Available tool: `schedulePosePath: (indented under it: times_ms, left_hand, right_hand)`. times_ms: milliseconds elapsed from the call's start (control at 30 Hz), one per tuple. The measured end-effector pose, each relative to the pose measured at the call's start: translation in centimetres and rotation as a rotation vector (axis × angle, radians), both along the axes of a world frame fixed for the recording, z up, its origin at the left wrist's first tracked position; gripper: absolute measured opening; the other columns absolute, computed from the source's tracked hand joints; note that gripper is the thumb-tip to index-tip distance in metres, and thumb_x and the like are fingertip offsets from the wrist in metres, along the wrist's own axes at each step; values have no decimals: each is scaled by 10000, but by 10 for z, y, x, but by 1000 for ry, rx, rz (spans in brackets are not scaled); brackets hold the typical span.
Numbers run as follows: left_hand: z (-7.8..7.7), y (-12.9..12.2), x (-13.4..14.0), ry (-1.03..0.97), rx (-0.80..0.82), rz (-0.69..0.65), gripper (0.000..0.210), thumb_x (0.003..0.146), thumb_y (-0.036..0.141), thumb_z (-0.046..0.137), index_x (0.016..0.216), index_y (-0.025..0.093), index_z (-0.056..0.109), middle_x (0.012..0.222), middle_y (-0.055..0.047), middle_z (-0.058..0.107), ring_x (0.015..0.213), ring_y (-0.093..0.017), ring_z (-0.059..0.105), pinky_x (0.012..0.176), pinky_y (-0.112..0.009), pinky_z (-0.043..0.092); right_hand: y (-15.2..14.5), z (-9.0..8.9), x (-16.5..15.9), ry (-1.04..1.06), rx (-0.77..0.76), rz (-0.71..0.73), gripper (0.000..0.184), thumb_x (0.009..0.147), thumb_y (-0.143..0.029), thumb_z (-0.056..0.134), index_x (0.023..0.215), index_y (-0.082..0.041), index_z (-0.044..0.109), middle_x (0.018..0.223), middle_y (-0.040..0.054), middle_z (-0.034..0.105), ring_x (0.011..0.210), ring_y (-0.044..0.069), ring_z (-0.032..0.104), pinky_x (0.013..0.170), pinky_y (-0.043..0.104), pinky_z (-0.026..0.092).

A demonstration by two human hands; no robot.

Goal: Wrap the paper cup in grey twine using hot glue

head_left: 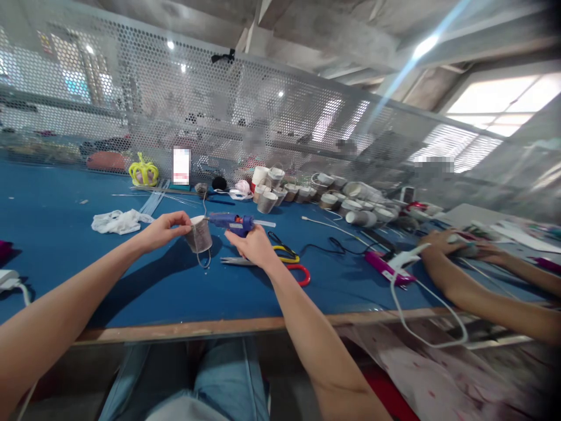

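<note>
Over the blue table, my left hand [169,229] pinches the rim of a small grey bucket-shaped cup [200,237], which is tilted. A cord loop hangs below the cup, and another strand rises above it. My right hand [254,244] is wrapped round a blue hot glue gun [232,221], its nozzle close to the cup's upper edge; whether they touch I cannot tell. A clear glue stick [265,223] sticks out of the gun's back end. Under my right hand lie scissors with red and yellow handles [299,270], partly hidden by the wrist.
Many small cups [267,202] stand along the perforated metal screen [280,117]. White cloth [118,221], a yellow crown-like piece [144,171] and a lit phone [181,165] lie left. At right, a co-worker's hands [442,241] work near a purple power strip [385,268] with a white cable.
</note>
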State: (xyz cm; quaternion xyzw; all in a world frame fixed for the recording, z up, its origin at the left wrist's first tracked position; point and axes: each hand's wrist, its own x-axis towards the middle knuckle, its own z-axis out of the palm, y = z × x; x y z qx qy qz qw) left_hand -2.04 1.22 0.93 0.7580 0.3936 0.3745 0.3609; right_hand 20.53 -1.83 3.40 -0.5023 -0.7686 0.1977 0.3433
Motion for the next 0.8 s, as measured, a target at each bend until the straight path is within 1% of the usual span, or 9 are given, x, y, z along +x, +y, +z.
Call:
schedulePosePath:
  times_ms: [133,400,600,800]
  left_hand:
    - [-1,1,0,2,-10,1,142,728,317,510,713,176,503,703,6,537,690,-133,501,689,-261,395]
    - [-2,2,0,-12,-5,9,152,719,315,514,722,163,518,705,7,546,684,-128,508,695,-268,400]
    - [-1,1,0,-1,-9,15,150,721,312,511,727,162,520,708,4,548,694,-129,510,703,-270,397]
    - [-2,2,0,0,0,13,151,719,313,513,727,163,519,702,4,545,686,-131,505,695,-269,395]
  right_hand:
    - [0,-1,0,-11,38,3,312,722,-300,465,436,-193,400,305,-40,393,359,97,427,459,215,385]
    - [0,-4,-1,-29,82,36,263,712,-328,473,494,-181,483,366,-23,454,430,111,467,469,215,380]
    - [-2,-4,-4,-24,68,57,258,707,-334,479,502,-177,478,369,-31,445,414,103,447,460,213,373]
    - [-3,-3,-4,-16,65,48,259,705,-316,484,484,-182,463,355,-31,438,418,110,459,468,217,379]
